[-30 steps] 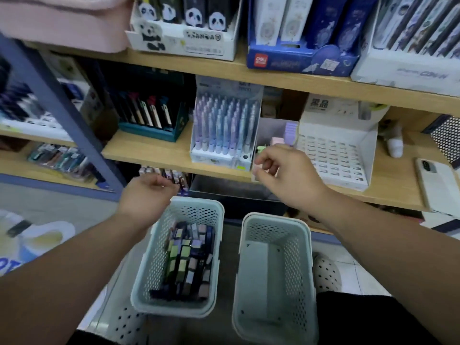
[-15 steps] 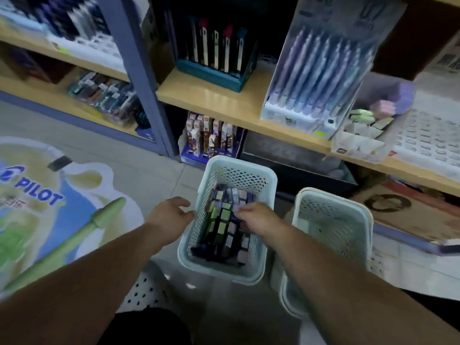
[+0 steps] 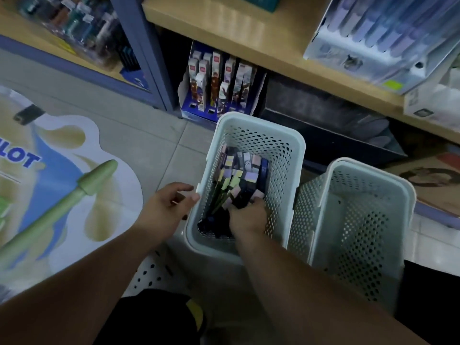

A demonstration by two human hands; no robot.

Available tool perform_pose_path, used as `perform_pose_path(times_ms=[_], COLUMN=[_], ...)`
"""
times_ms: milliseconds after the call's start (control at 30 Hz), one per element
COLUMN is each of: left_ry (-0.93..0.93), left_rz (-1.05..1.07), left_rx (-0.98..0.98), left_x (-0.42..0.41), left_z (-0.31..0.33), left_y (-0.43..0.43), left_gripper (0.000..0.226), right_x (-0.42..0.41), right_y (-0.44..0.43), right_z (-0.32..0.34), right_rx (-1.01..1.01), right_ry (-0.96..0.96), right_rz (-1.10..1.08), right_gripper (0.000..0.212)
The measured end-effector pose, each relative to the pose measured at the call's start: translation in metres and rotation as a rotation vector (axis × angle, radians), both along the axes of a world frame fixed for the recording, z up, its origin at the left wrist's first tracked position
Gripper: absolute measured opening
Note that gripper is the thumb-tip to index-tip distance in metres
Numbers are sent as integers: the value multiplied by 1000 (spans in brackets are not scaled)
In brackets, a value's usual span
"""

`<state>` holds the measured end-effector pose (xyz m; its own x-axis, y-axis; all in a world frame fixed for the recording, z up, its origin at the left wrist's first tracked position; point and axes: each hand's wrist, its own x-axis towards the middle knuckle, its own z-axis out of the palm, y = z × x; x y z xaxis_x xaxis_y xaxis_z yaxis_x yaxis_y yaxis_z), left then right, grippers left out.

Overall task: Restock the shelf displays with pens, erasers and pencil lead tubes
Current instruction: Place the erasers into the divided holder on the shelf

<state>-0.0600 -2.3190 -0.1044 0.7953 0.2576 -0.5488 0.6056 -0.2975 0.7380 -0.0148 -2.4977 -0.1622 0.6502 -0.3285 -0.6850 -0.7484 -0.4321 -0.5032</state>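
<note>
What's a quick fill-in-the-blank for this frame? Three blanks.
The ____ hand grips lead tubes in the left basket. The left hand touches that basket's outer ____. The floor sticker shows a ____ pen.
Missing: right; rim; green.

The right hand [image 3: 246, 216] is inside a basket [image 3: 258, 120], among the lead tubes [image 3: 239, 175] at its near end. The left hand [image 3: 166, 207] touches this basket's left wall from outside. A second basket [image 3: 368, 170] stands just right of the right hand. Beyond both hands a box of packs [image 3: 219, 83] stands under the shelf board [image 3: 236, 33], and a pen display [image 3: 373, 41] stands upon it.
</note>
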Motion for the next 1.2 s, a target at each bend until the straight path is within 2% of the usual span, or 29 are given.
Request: perform_pose_path(times_ms=[200, 567, 667, 967, 1100, 1200], left_ry=[-11, -12, -17, -5, -1, 0], left_rz=[16, 1, -1, -30, -42, -50], left_rx=[-30, -77, -67, -77, -67, -64], left_x=[-1, 1, 1, 3, 4, 5], left_z=[-6, -8, -8, -3, -2, -2], left_y=[0, 2, 2, 2, 3, 4], left_gripper=[25, 16, 14, 15, 14, 13], right_x=[12, 35, 40, 39, 33, 31], right_y=[8, 27, 27, 21, 30, 28], right_z=[-4, -5, -10, -14, -13, -15], right_rx=[33, 290, 315, 424, 506, 558], right_ry=[92, 76, 79, 113, 158, 164], right_rz=[9, -5, 7, -5, -82, -91], right_gripper=[80, 58, 63, 38, 43, 39])
